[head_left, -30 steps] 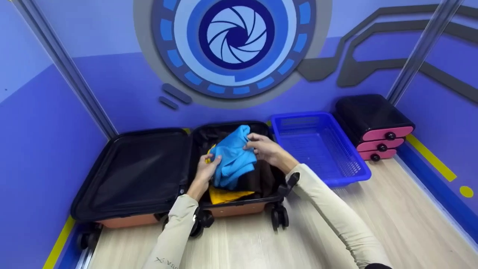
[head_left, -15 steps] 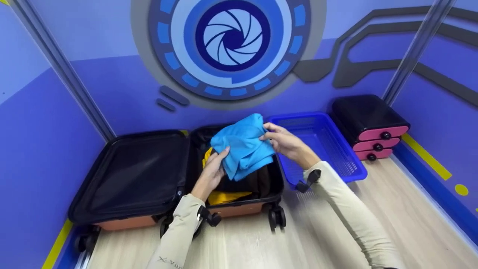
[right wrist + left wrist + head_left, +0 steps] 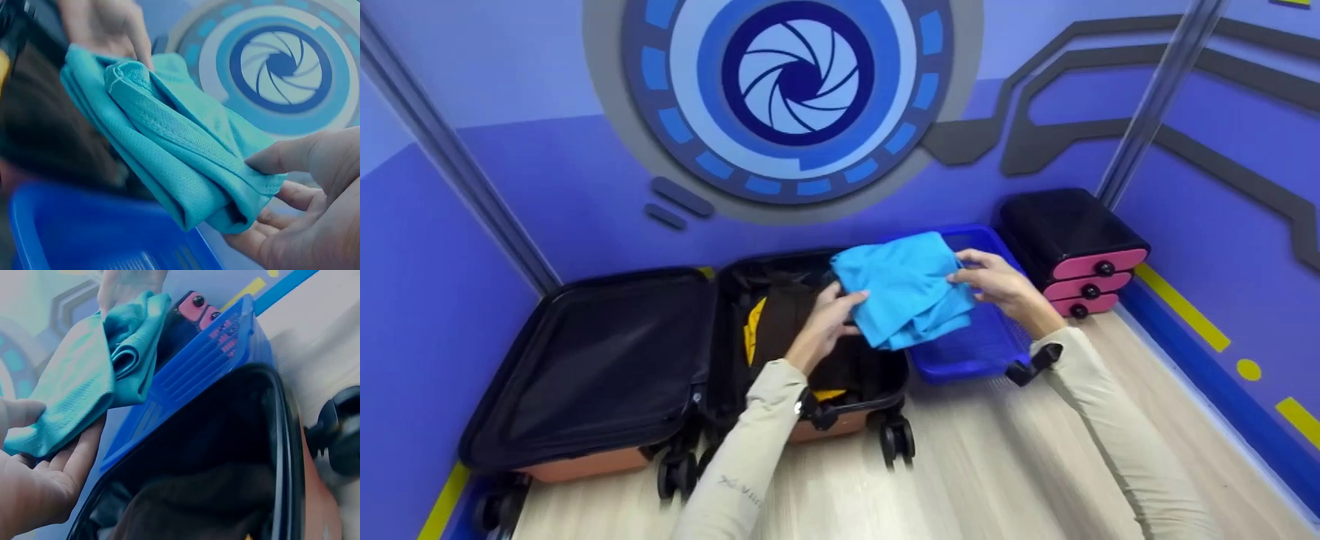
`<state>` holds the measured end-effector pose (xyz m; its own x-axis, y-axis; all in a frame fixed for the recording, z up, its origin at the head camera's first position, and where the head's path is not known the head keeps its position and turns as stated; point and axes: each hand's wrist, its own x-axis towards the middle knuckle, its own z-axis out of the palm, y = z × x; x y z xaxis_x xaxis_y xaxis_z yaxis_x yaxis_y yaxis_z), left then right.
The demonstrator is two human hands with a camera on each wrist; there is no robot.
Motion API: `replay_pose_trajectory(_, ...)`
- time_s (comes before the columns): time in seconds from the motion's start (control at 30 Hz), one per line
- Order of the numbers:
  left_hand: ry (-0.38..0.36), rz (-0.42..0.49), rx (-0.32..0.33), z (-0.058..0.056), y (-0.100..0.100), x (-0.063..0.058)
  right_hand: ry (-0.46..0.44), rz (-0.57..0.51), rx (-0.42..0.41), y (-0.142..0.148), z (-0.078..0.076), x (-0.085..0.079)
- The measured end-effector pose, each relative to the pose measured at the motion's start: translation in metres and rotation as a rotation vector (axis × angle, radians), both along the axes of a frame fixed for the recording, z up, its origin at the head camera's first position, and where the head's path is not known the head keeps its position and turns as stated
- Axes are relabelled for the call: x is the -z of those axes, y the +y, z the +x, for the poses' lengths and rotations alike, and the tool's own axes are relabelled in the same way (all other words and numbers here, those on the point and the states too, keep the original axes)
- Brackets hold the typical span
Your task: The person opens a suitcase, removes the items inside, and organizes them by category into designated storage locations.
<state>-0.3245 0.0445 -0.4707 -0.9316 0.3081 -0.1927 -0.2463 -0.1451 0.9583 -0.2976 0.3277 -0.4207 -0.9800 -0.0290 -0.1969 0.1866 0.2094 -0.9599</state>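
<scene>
A folded light-blue cloth garment is held up between both hands, over the gap where the suitcase meets the blue basket. My left hand pinches its left edge, thumb on top and fingers beneath, as the left wrist view shows. At the opposite edge my right hand grips it, with the thumb over the folds and the fingers under them. Below and left lies the open suitcase, holding dark brown clothing and a yellow piece. The blue plastic basket is partly hidden under the garment.
The suitcase's other half lies open at the left. A small black drawer unit with pink fronts stands right of the basket. Blue panel walls close off the back and sides. Caster wheels stick out at the suitcase's front.
Both hands have lifted the blue garment out of the suitcase and carried it right, to above the basket's left part. The brown clothing beneath is now uncovered. The head view has shifted right.
</scene>
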Motion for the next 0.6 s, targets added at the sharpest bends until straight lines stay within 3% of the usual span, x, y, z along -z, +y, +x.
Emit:
replay_pose_trajectory(0.23,0.086,-0.103,0.025,0.003,0.047,0.006,0.012,0.136,0.064,0.035,0.011,0.009)
replay_pose_trajectory(0.47,0.112,-0.133,0.035,0.004,0.086,0.013,0.099,0.207,0.195,0.056,0.008,0.028)
replay_pose_trajectory(0.6,0.157,-0.258,0.012,0.011,0.107,0.022,0.115,0.266,0.259,0.065,0.003,0.049)
